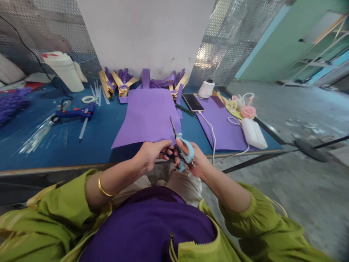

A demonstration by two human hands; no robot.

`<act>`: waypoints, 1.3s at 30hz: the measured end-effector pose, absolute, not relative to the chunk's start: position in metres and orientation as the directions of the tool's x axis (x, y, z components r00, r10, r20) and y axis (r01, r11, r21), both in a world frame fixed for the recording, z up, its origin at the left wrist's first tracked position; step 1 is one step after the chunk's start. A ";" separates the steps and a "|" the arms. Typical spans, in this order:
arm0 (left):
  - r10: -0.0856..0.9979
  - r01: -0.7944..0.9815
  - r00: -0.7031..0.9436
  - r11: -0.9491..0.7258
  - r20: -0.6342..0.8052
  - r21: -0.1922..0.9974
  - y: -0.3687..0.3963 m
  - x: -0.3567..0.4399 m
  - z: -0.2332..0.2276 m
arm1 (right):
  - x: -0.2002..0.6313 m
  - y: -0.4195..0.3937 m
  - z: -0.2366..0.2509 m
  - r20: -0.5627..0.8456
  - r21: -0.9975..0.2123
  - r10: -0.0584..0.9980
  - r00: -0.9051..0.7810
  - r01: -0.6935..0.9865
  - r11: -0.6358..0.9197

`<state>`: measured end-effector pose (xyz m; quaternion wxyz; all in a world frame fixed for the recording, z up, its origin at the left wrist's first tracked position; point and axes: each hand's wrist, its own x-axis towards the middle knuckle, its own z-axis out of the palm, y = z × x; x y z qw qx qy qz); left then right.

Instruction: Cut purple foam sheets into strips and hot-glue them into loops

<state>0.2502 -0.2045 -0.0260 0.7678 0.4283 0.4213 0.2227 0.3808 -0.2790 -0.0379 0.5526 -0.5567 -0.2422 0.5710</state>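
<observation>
- While I watch through the head camera, my right hand (195, 160) is wrapped around the light-blue handles of the scissors (182, 145), fingers through the loops; the blades point up and away over the near edge of the purple sheet (148, 116).
- From here I cannot tell how far apart the blades stand; they look nearly together.
- My left hand (151, 154) is curled just beside the right one, fingertips touching the scissors' handle area; whether it pinches anything I cannot tell.
- That purple sheet lies flat on the blue table (89, 142), its near edge right above both hands.
- A blue glue gun (75, 113) lies well to the left, with clear glue sticks (38, 136) scattered near it and a white container (65, 71) behind.
- A phone (193, 102) rests right of the sheet, its white cable (211, 133) running toward the table edge.
- A second purple sheet (223, 127) lies farther right, with a white power bank (253, 133) on its corner.
- Gold and purple folded pieces (117, 82) stand against the back wall.
</observation>
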 end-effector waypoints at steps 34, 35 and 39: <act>0.670 0.004 0.579 0.569 -0.465 0.823 -0.217 0.241 -0.027 | 0.389 -0.260 -0.036 -0.328 -0.928 0.904 0.274 -0.274 -0.254; 0.672 0.001 0.576 0.569 -0.465 0.822 -0.217 0.241 -0.028 | 0.389 -0.260 -0.036 -0.329 -0.927 0.904 0.272 -0.275 -0.255; 0.677 -0.008 0.569 0.571 -0.466 0.821 -0.218 0.241 -0.028 | 0.392 -0.259 -0.037 -0.355 -0.917 0.899 0.257 -0.281 -0.282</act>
